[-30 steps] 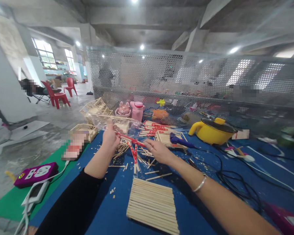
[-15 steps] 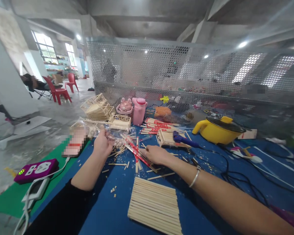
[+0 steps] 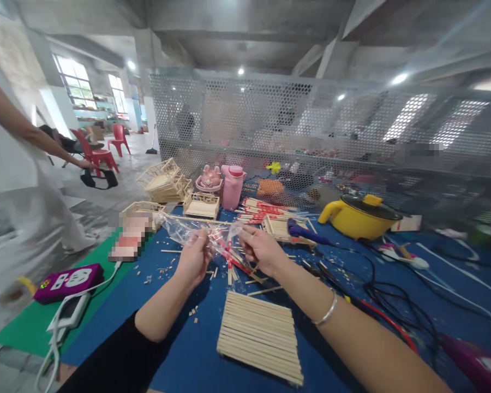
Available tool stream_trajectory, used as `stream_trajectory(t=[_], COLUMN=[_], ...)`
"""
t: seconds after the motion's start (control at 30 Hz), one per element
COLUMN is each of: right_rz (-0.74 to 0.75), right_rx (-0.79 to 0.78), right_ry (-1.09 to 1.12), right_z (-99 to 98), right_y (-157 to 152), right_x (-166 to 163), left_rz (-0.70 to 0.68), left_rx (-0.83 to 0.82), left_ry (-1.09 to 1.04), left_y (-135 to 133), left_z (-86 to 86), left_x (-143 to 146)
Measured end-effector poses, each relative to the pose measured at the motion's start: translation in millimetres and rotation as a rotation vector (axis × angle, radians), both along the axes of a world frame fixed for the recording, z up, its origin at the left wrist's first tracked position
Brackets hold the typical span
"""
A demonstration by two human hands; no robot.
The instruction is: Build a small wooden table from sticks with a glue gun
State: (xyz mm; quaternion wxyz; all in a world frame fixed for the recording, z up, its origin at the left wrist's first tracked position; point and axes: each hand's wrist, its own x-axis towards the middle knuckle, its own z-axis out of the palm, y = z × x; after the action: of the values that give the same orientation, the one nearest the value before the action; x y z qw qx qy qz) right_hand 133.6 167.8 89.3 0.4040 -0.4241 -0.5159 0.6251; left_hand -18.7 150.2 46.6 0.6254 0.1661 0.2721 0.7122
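My left hand (image 3: 195,257) is closed on a crumpled clear plastic bag (image 3: 179,229), fingers pinched along its lower edge. My right hand (image 3: 262,251) pinches the bag's other end, so the film stretches between both hands above the table. Under and behind the film lie red-and-clear wrapped chopsticks (image 3: 231,261), partly hidden. A thin stick runs along the bag's upper edge; I cannot tell whether it is inside. Nearer me, a flat panel of wooden sticks (image 3: 259,337) lies side by side on the blue table (image 3: 118,322).
Small stick-built furniture models (image 3: 201,206) stand behind my hands, by a pink jug (image 3: 232,188). A blue glue gun (image 3: 309,234) rests on another model, near a yellow pot (image 3: 358,218) and black cables (image 3: 393,295). At left, a purple device (image 3: 69,283) and a person (image 3: 28,180).
My left hand has moved right and my right hand has lifted, now gripping the bag's other end. The film is spread between them. A person carrying a black object has come into view at left.
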Motion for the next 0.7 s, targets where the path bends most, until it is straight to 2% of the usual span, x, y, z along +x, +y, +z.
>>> stream_trajectory(t=[0.13,0.27,0.5,0.7], right_rz=[-0.005,-0.021,-0.039,-0.073], right_rx=[-0.151,-0.221,-0.226,-0.266], right_ry=[0.113,0.213,0.313,0.300], right_z=[-3.2,-5.8,-1.2,-7.9], right_y=[-4,-8,-14,-23], right_x=[0,-4,-6,-5], left_rz=[-0.025,-0.036,-0.029,0.023], left_rx=[0.066,0.089,0.139,0.150], left_ry=[0.023,0.054,0.158,0.232], left_y=[-10,-14,-17,-18], left_z=[5.4,9.3,6.4,2.7], left_x=[5,4,9,13])
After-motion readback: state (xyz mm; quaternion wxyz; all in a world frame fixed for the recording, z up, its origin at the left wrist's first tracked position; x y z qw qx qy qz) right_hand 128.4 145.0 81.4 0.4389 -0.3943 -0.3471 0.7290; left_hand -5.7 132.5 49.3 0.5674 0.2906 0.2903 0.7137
